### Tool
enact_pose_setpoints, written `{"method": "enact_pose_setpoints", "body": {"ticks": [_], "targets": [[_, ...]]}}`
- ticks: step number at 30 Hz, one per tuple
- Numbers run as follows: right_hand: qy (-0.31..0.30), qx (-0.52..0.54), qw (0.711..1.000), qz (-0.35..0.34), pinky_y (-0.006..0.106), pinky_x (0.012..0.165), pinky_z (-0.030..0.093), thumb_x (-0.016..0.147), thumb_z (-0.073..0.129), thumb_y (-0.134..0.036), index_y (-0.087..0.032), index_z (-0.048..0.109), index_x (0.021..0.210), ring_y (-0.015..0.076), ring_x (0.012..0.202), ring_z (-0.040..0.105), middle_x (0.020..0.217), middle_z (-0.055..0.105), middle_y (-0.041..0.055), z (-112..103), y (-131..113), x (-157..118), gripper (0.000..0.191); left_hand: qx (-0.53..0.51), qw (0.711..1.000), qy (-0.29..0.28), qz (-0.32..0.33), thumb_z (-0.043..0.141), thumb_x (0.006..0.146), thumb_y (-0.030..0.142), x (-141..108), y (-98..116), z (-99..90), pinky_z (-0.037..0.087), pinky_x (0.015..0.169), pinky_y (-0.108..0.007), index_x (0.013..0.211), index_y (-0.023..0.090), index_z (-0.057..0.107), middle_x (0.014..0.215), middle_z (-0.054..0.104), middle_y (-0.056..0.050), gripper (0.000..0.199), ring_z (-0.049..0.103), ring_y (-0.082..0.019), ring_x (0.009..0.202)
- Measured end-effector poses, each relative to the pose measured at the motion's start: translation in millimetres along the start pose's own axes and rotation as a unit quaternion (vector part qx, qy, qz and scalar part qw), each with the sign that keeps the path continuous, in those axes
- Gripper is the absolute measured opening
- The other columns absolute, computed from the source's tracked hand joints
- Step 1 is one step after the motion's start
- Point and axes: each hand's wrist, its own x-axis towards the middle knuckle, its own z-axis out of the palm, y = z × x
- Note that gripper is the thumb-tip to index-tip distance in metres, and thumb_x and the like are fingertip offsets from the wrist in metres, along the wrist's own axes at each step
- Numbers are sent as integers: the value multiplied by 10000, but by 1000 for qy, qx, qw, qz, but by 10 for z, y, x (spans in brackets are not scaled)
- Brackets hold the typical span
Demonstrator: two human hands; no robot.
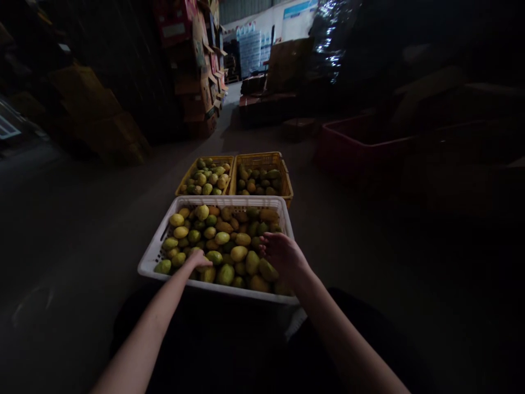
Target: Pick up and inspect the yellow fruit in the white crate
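Observation:
A white plastic crate (246, 201) stands right in front of me, filled with oval fruits, green to yellow, that look like mangoes or papayas. Over its left front part, my left hand (199, 259) reaches down among the fruits with its thumb stretched out to the right; its other fingers are partly hidden. A green fruit (214, 257) lies just beside that thumb. My right hand (283, 256) hovers at the crate's right side, palm turned inward and fingers loosely bent, with no fruit visible in it. Close to it lies a large yellow-green fruit (252, 263).
Two yellow crates (232, 178) of similar fruits stand directly behind the white one. A large dark red bin (365, 143) is on the right. Stacked cardboard boxes (200, 87) rise at the back left, and wrapped bottle packs (250, 52) stand farther off. The surroundings are dim.

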Motion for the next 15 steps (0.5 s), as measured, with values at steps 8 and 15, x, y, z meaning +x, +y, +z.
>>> {"method": "enact_pose_setpoints", "body": {"ticks": [8,15], "targets": [[-1,-63,998,-9,331,699,555,874,508,-189,-195,695,853,210,709,720,805,779,71,192,153,-50,188,-218,974,-27,63,535,960,539,-371,416,-609,528,869,-300,1302,177,638,1186,729,-74,509,649,-235,1108],[24,-44,994,93,274,500,526,928,587,-307,-214,661,940,177,519,649,654,697,5,508,440,43,120,-452,838,-222,210,223,1030,643,-817,507,-982,478,1032,-401,1552,172,421,1402,633,-145,731,600,-276,1275]]}}
